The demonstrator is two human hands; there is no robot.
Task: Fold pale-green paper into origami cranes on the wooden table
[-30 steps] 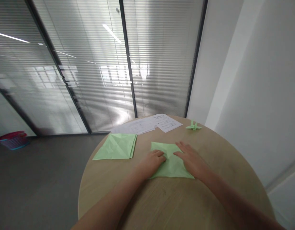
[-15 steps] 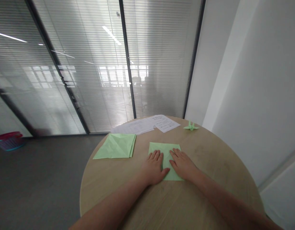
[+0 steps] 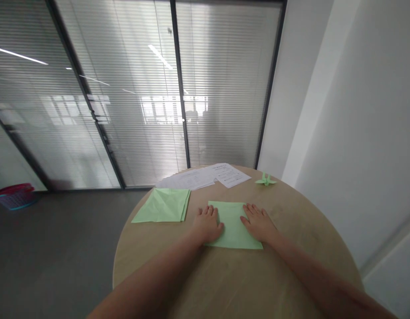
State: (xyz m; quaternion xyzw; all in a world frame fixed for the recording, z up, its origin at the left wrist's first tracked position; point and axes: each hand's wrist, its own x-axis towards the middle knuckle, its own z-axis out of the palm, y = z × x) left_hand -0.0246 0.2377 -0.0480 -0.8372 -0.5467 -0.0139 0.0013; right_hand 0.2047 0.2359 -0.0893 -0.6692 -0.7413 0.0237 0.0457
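Though seemingly flat, pale-green paper (image 3: 232,227)

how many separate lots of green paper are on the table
3: the green sheet under the left hand and right hand, the layered paper left of it, and the folded figure near the far right edge. Further sheets may hide within the layers.

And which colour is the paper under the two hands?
The paper is light green, seen best in the head view.
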